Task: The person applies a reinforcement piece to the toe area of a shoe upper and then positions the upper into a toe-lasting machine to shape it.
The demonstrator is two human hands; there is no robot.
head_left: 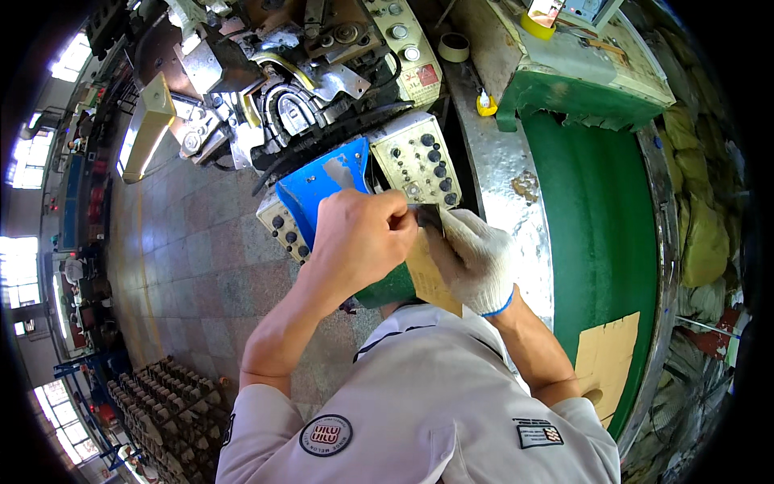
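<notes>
My left hand [359, 238] is bare and closed, its thumb and fingers pinched together in front of my chest. What it pinches, if anything, is hidden by the fingers. Right beside it, my right hand [480, 262], in a white knit glove with a blue cuff edge, closes on a small dark flat piece [430, 216]. That piece spans the narrow gap between the two hands; its kind does not show. Below the hands, a tan board [431, 274] is partly covered by the glove. A blue metal plate [326, 189] with worn patches lies just beyond my left hand.
Ahead stands a machine with a curved metal head [294, 109] and control panels [418, 161] with black knobs. At right, a green bench top [597, 218] carries a tan cardboard sheet [609, 359]. A small yellow bottle [485, 103] stands near a raised box. Racks [165, 411] stand lower left.
</notes>
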